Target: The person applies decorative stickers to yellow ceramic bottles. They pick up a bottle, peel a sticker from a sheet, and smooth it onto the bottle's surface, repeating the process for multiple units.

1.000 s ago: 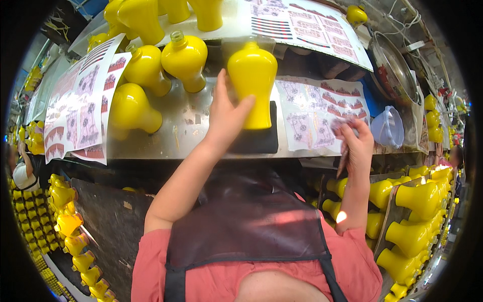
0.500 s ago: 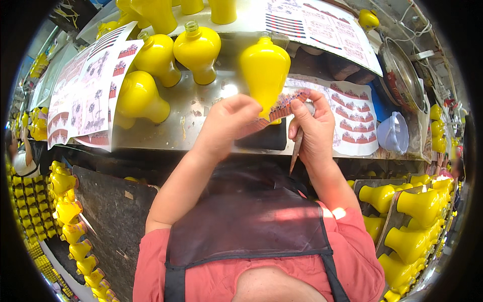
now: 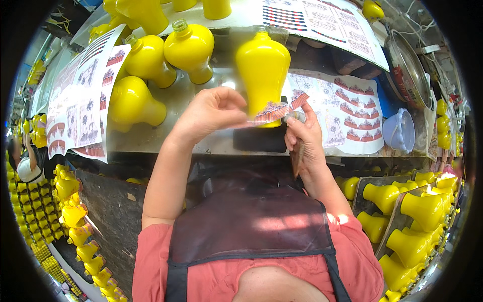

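A curved decal strip (image 3: pixel 276 111) with a red brick-like pattern and purplish motifs stretches across the lower part of a glossy yellow bottle (image 3: pixel 261 65). My left hand (image 3: pixel 211 113), a little blurred, is closed at the strip's left end, its thumb along the edge. My right hand (image 3: pixel 305 133) pinches the right end between its fingers. In the same palm sits a tool (image 3: pixel 297 157) with a brownish pointed end hanging down; its upper part is mostly covered by the fingers. The bottle stands upright beside a black pad (image 3: pixel 259 142), its clear neck at the top.
Printed decal sheets lie left (image 3: pixel 83 100) and right (image 3: pixel 354 118) on the metal bench (image 3: pixel 196 143). Several yellow bottles (image 3: pixel 190 48) stand or lean at the left. A pale blue bucket (image 3: pixel 399 131) is at the right. Boards with yellow bottles (image 3: pixel 422 206) flank me.
My left hand has moved slightly left and the strip looks straighter, lower against the bottle. My right hand has turned and shifted down a little, still holding the strip and tool.
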